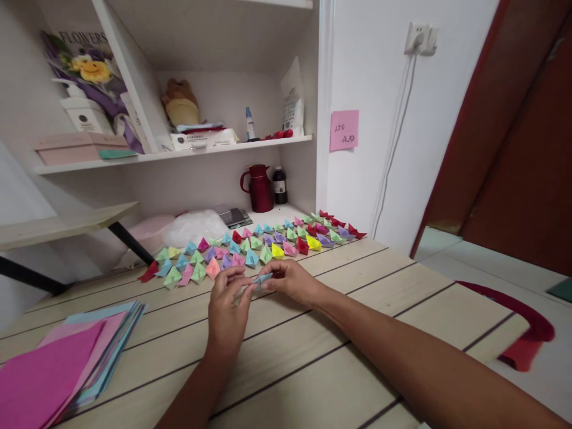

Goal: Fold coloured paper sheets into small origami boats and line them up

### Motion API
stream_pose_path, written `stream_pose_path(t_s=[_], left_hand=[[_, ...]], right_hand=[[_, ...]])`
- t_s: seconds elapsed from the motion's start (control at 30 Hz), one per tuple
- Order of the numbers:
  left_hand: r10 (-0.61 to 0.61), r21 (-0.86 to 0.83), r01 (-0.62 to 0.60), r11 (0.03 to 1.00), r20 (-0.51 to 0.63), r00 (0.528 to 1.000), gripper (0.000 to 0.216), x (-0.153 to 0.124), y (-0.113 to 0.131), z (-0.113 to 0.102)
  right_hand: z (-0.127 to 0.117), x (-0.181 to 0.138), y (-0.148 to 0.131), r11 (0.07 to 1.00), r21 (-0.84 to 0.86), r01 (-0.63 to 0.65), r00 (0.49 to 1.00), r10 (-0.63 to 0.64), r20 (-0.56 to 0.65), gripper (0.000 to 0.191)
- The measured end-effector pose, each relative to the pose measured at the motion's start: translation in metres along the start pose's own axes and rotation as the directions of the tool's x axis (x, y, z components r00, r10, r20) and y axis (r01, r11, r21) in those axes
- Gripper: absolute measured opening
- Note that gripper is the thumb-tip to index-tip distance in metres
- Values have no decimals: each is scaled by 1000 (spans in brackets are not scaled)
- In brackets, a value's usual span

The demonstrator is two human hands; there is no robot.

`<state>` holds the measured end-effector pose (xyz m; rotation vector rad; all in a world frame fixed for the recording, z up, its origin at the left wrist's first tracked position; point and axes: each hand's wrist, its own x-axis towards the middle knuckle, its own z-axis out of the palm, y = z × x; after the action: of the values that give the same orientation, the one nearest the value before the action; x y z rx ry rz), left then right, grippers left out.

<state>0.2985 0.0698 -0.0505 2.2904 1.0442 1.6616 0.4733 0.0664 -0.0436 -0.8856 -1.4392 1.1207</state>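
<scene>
From the left, we are seeing a paper stack (pixel 53 363) lying on the table (pixel 277 345), its top sheet bright pink, well apart from both hands. Beyond it and further right, folded paper boats (pixel 251 258) are standing in slanting rows across the back of the table, showing green, blue, pink, red, yellow and purple. A plastic bag (pixel 194 228) is lying behind the left part of these rows.

In front of the boats, we are bending the fingers of the left hand (pixel 229 298) and pinching the left end of a small blue piece (pixel 263 277), though the exact contact is too small to make out. The blue piece is lying just right of the left thumb tip, bridging the gap between the hands, and its long axis is running roughly left to right, the right end pointing slightly away from us. Neither hand is clearly nearer, since both are meeting it at its ends.

With the right hand (pixel 288 281) we are grasping the right end, the thumb sitting on the near side and the index finger curling over the far side. So the blue piece is lying left of the right palm, at the fingertips.
</scene>
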Motion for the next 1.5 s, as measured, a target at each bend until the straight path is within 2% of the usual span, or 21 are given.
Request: stream_pose_path(t_s=[0.03, 0.1, 0.2, 0.27, 0.33, 0.43, 0.53, 0.6, 0.67, 0.77, 0.87, 0.97, 1.0, 1.1, 1.13, 1.2, 1.27, 1.33, 1.4, 1.5], left_hand=[[-47, -18, 47, 999, 21, 999, 9, 0, 1, 0], [-212, -79, 219, 973, 85, 974, 11, -1, 2, 1], [-468, -186, 504, 843, 205, 859, 21, 0, 4, 1], [-530, -222, 596, 772, 294, 796, 26, 2, 3, 0], [-521, -213, 617, 757, 374, 768, 28, 3, 1, -1], [-459, -92, 545, 833, 435, 775, 30, 2, -2, 0], [-410, 15, 449, 893, 438, 800, 25, 0, -3, 3], [-391, 106, 384, 917, 423, 817, 25, -1, -2, 4], [-408, 225, 343, 912, 407, 817, 23, -1, -1, 5], [-446, 338, 327, 883, 383, 809, 20, -2, 1, 5], [-436, 382, 293, 877, 375, 818, 17, -3, -1, 6], [-414, 397, 261, 880, 375, 829, 11, -6, -5, 7], [-404, 397, 250, 883, 376, 834, 11, -6, -6, 7], [-350, 377, 208, 902, 362, 864, 18, -7, -7, 6], [-318, 366, 182, 913, 356, 878, 20, -6, -7, 6], [-232, 340, 97, 935, 383, 894, 17, -4, -5, 5], [-147, 305, -3, 952, 468, 872, 11, -2, -2, 5], [-98, 262, -59, 963, 548, 830, 8, 0, -1, 5], [-98, 226, -46, 973, 584, 806, 8, 0, -2, 4], [-126, 172, 29, 985, 589, 798, 13, 1, -5, 2]], right_hand=[[-1, 0, 0, 1000, -27, 8, 1000, -8, 1, 20], [-2, -1, 0, 996, -84, 11, 1000, -9, 20, 18], [-1, -2, -1, 992, -124, -13, 998, 21, 65, 21], [0, -3, -1, 992, -122, -16, 997, 25, 78, 19], [0, -4, 0, 993, -119, -19, 997, 29, 76, 20], [-2, -3, 4, 977, -205, -62, 995, 75, 58, 16], [-6, -4, 6, 915, -390, -101, 991, 126, 40, 20], [-8, -4, 4, 811, -577, -96, 991, 134, 24, 23], [-7, -4, 1, 641, -764, -77, 991, 133, 11, 25], [-5, -3, -3, 545, -837, -59, 993, 120, 8, 24], [-2, -4, -4, 510, -858, -52, 994, 110, 5, 22], [-1, -6, -2, 482, -875, -41, 996, 94, 5, 12], [-1, -7, -1, 483, -875, -38, 997, 81, 2, 13], [0, -8, 2, 521, -853, -26, 1000, 16, -21, 34], [0, -7, 2, 531, -847, 2, 1000, -10, -4, 34], [0, -6, 1, 528, -843, 104, 995, -45, 94, 22], [-1, -4, 0, 512, -841, 177, 981, -22, 194, 10], [-4, -3, -3, 508, -843, 174, 973, 42, 226, 9], [-9, -3, -6, 512, -844, 161, 968, 86, 236, 13], [-20, -6, -11, 547, -806, 227, 936, 106, 335, 21]])
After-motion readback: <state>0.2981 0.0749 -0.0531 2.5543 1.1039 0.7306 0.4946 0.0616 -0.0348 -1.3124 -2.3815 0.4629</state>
